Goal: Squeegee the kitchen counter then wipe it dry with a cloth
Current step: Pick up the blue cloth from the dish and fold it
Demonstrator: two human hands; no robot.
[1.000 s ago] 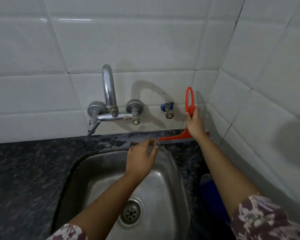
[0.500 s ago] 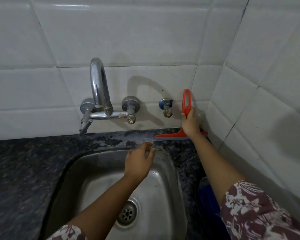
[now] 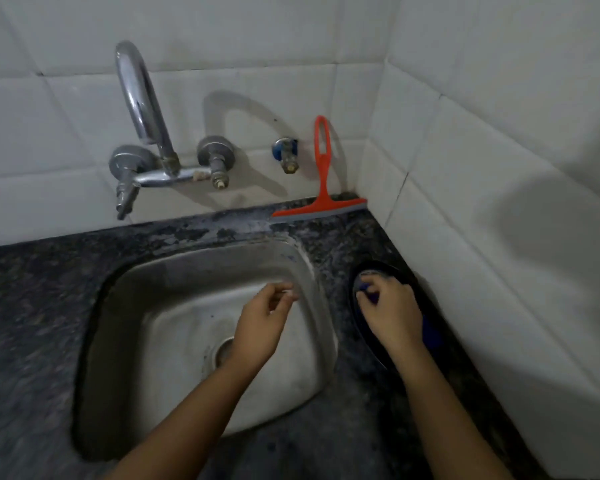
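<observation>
The squeegee (image 3: 323,181) is in no hand. It stands in the upper right part of the frame, with its blade on the tabletop (image 3: 32,323) and its orange handle leaning upright against the wall tiles (image 3: 222,39), close to the corner. From this I judge that the squeegee step is finished, or at least paused, and that the step in hand is taking up the cloth (image 3: 432,329) for the drying.

The cloth is blue and lies in a dark oval dish (image 3: 378,266) at the right of the frame, between the sink (image 3: 153,306) and the right wall. The right hand (image 3: 390,313) is on top of it. Its fingers are bent down into the fabric, so the grip is closed on the cloth, though the cloth does not look lifted yet.

The left hand (image 3: 262,327) hovers over the sink in the centre of the frame. Its fingers are loosely curled and I see nothing between them, so I take this grip as released; the fingertips are a little blurred. The tap (image 3: 142,109) is at the upper left, on the back wall.

For the next move, the right hand probably needs to lift the cloth out of the dish without dragging the dish along, and then press it flat on the tabletop. The strip behind the sink looks pale and patchy, so wiping may well begin there.
</observation>
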